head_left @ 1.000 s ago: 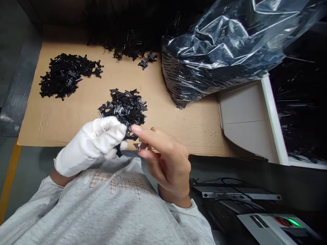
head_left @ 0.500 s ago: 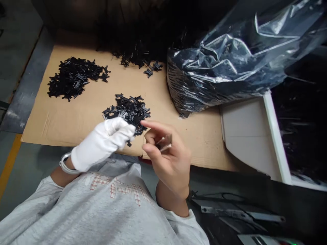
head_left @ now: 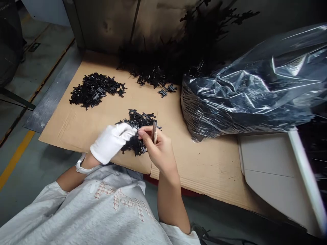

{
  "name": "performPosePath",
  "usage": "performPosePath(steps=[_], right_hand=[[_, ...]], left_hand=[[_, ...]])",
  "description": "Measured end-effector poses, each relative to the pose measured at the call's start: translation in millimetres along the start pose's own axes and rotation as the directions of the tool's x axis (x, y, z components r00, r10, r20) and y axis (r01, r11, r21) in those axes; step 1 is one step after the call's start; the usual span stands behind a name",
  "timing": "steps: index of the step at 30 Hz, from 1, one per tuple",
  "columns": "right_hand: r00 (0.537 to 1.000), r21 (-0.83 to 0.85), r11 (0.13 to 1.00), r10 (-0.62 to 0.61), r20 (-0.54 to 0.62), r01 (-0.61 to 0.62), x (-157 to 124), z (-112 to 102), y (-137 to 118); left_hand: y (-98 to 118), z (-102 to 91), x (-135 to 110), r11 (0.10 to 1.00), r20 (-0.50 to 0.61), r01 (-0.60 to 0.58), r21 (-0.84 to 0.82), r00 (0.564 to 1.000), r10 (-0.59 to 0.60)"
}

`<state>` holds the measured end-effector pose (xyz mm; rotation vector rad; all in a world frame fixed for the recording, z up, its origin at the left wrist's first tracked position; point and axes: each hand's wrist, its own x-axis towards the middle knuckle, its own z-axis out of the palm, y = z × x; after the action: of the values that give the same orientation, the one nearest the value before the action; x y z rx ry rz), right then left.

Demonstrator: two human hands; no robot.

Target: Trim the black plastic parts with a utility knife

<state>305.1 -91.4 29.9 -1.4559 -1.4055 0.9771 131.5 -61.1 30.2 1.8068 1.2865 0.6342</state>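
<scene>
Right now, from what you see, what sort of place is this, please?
Probably a factory or workshop: heaps of small black parts lie on a cardboard sheet, a large plastic bag sits to their right, and a yellow line marks the floor.

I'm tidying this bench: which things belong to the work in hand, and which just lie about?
Likely job: nearer black parts pile, left black parts pile, thin flat object in right hand.
Seemingly lying about: clear plastic bag, white-walled box.
</scene>
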Motion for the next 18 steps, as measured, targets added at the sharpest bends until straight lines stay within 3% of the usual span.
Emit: performPosePath(steps=[2,4,6,8,10,18], right_hand=[[0.997,-0.114,0.992,0.041,-0.064,-0.048,7.0,-5.0,9.0],[0.994,-0.169,0.982,0.068,-0.089,-0.083,15.0,-9.4,19.5],[0.992,-0.193,0.977,0.075,-0.102,-0.094,22.2,-11.1,28.6],[0.991,-0.209,0.973,0.072,-0.112,-0.094,26.7,-10.2,34.2],[0.991,-0.222,0.971,0.061,-0.122,-0.087,27.9,-8.7,35.9],[0.980,-0.272,0.961,-0.006,-0.197,-0.049,13.8,-20.8,29.1]], left_hand=[[-14.1,-15.3,13.8,0.959,-0.153,0.072,0.275,0.988,-0.030],[-29.8,-35.0,32.1,0.825,-0.323,0.255,0.503,0.942,-0.094],[-43.3,-53.4,51.1,0.665,-0.421,0.399,0.631,0.897,-0.139],[-52.0,-65.7,66.7,0.570,-0.409,0.435,0.697,0.894,-0.183],[-55.9,-70.6,76.7,0.532,-0.387,0.436,0.726,0.898,-0.208],[-57.7,-66.1,85.1,0.505,-0.400,0.466,0.727,0.884,-0.241]])
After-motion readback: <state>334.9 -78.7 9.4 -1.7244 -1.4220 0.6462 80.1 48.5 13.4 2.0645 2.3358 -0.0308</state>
